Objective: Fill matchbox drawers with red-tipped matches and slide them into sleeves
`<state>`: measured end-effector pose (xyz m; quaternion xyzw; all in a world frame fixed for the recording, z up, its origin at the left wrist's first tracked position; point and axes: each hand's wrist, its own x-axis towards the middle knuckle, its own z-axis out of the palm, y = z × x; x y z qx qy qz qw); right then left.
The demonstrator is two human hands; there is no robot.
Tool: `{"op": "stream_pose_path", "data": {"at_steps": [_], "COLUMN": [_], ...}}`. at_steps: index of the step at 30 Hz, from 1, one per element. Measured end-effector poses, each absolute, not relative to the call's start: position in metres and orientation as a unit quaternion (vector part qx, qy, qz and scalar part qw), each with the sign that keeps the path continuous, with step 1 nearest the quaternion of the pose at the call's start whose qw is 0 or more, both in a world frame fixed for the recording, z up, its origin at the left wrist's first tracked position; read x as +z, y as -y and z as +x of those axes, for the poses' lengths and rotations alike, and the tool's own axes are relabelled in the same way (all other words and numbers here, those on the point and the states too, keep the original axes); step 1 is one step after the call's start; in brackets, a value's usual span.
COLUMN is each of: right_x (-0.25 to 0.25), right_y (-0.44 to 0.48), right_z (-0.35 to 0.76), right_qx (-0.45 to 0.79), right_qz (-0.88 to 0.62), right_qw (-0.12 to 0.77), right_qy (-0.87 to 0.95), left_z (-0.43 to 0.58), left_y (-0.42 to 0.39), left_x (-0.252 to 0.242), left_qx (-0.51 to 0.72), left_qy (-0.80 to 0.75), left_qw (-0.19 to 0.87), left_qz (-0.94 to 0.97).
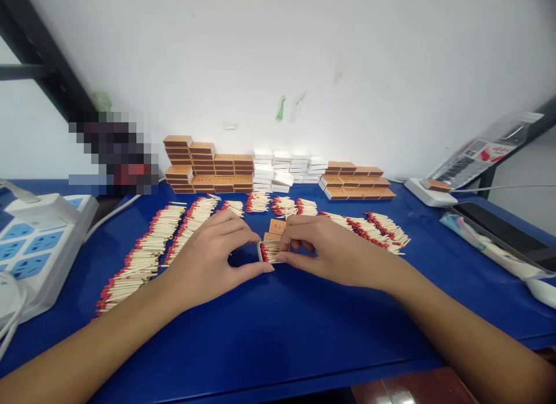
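While our left hand pinches the left end of a small white tray between thumb and fingers, our right hand bends over its right end, thumb and fingertips close together. We cannot tell whether the right fingers grip the tray wall or the matches inside it. The tray sits between our hands, near the middle of the blue table, and holds a layer of matches, red heads towards the left. Just beyond it we see two orange matchboxes, one farther than the other, partly hidden by the right hand.

On the far side, against the wall, we have three groups of containers: stacked orange boxes on the left, white boxes in the middle and more orange boxes on the right. What these hold we cannot see. In front of them lie loose matches in heaps: long rows on the left, small bunches in the middle and slanting piles on the right. At the far right, a single matchbox rests on a white adapter, with a dark phone nearer to us.
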<state>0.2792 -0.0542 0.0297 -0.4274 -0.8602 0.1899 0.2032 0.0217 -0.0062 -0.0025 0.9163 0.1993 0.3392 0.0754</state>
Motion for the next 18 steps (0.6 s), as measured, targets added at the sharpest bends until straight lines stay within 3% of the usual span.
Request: {"op": "stream_pose_path", "data": {"at_steps": [6,13,18], "right_x": [0.028,0.030,0.027], "right_y": [0.054,0.029,0.009], "right_z": [0.279,0.326,0.364], "right_qx": [0.215,0.136,0.114], "right_qz": [-0.428,-0.522,-0.580], "right_qw": [0.202,0.220,0.159], "right_qy": [0.854,0.813,0.791], "left_z": [0.021,0.019,0.017], "left_y": [0.007,0.003,0.002], "left_x": [-0.002,-0.003,-0.003], "left_qx": [0.337,0.326,0.332], "left_qy": [-0.202,-0.219,-0.214], "left_qw": [0.075,0.080,0.074], "left_qz": [0.916,0.916,0.915]}}
